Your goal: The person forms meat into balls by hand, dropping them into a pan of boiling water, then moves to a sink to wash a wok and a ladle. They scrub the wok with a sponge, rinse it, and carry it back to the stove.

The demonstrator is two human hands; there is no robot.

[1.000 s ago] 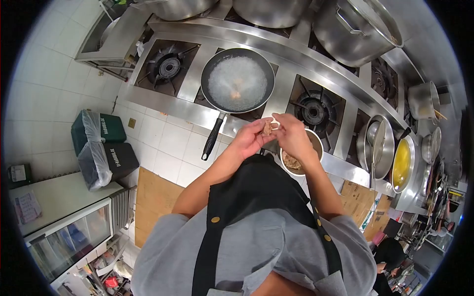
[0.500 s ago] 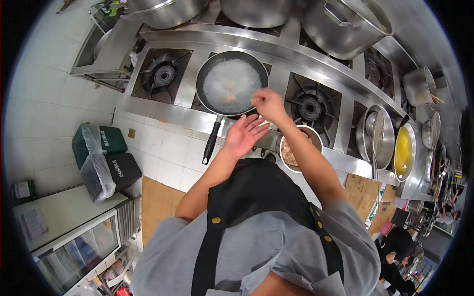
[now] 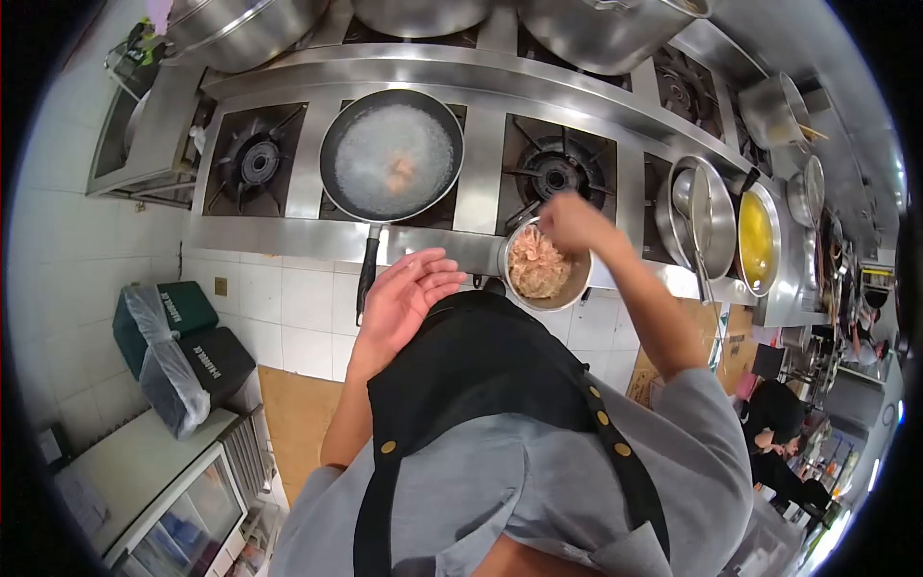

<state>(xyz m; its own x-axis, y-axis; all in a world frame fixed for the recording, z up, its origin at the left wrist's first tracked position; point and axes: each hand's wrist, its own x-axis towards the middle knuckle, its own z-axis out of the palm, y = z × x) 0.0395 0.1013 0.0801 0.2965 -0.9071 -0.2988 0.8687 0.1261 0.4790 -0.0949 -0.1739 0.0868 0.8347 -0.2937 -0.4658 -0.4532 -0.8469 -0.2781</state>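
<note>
My left hand (image 3: pixel 409 300) is open, palm turned up and fingers slightly curled, just right of the black handle (image 3: pixel 368 274) of the frying pan. Bubbling, cloudy liquid fills this dark pan (image 3: pixel 330 171), and a few pinkish pieces (image 3: pixel 399 173) lie in it. My right hand (image 3: pixel 573 223) is over the upper right rim of a round metal pot (image 3: pixel 580 279). Its fingers point down and are mostly hidden by the back of the hand. Thin, pale pink raw meat pieces (image 3: pixel 536 264) are heaped in that pot.
Unlit burners (image 3: pixel 258 163) flank the pan on the steel stove. Large stockpots (image 3: pixel 577 34) line the back ledge. On the right stand a bowl with ladles (image 3: pixel 713 216) and a pan of yellow liquid (image 3: pixel 757 240). Lined bins (image 3: pixel 187 332) are at left; another person (image 3: pixel 774 413) is far right.
My right hand has moved from the pan's edge to the pot of meat. My left hand has drawn back toward me, away from the pan. The view has shifted, showing more of the pot.
</note>
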